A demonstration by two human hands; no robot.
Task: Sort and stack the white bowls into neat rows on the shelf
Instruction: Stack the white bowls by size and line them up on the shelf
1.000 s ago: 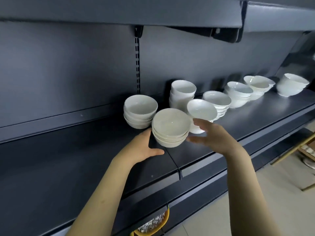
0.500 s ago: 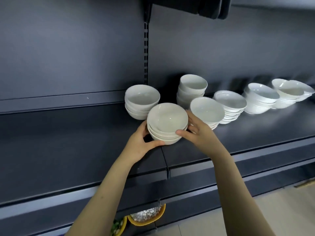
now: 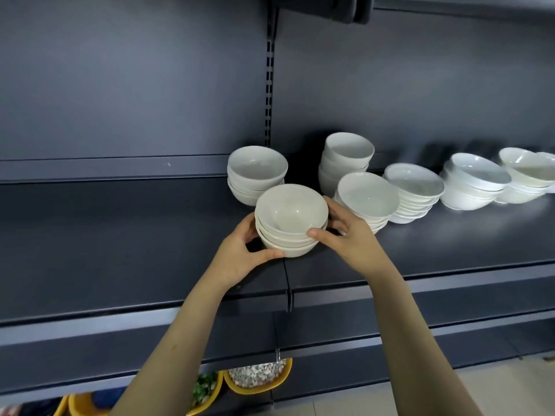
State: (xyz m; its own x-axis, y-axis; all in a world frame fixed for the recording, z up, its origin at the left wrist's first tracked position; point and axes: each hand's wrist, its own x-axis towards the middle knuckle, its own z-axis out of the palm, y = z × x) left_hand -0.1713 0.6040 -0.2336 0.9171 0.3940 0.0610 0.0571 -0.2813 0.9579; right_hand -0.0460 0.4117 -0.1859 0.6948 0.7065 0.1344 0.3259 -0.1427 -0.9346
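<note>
At the front middle of the dark shelf [image 3: 120, 235]: left hand [image 3: 240, 256], fingers curled round the left side of the front stack [image 3: 289, 217] of white bowls, thumb laid along its lowest bowl. Right hand [image 3: 345, 238], thumb pressed to the stack's right front, fingers wrapped behind its right side.

Front stack: several nested bowls, mouths up, gripped between both hands, by the seam between two shelf panels.

Just behind and left: back-left stack [image 3: 256, 169], close to the front stack.

Behind and right: tall stack [image 3: 345, 157], near the back panel.

Just beside the right hand: tilted stack [image 3: 368, 196], top bowl leaning forward.

Further right, in a row: shallow-bowl stack [image 3: 413, 187], wide stack [image 3: 474, 181], end stack [image 3: 528, 172], partly cut by the frame edge.

Below the shelf: yellow tubs [image 3: 258, 376], contents unclear.
</note>
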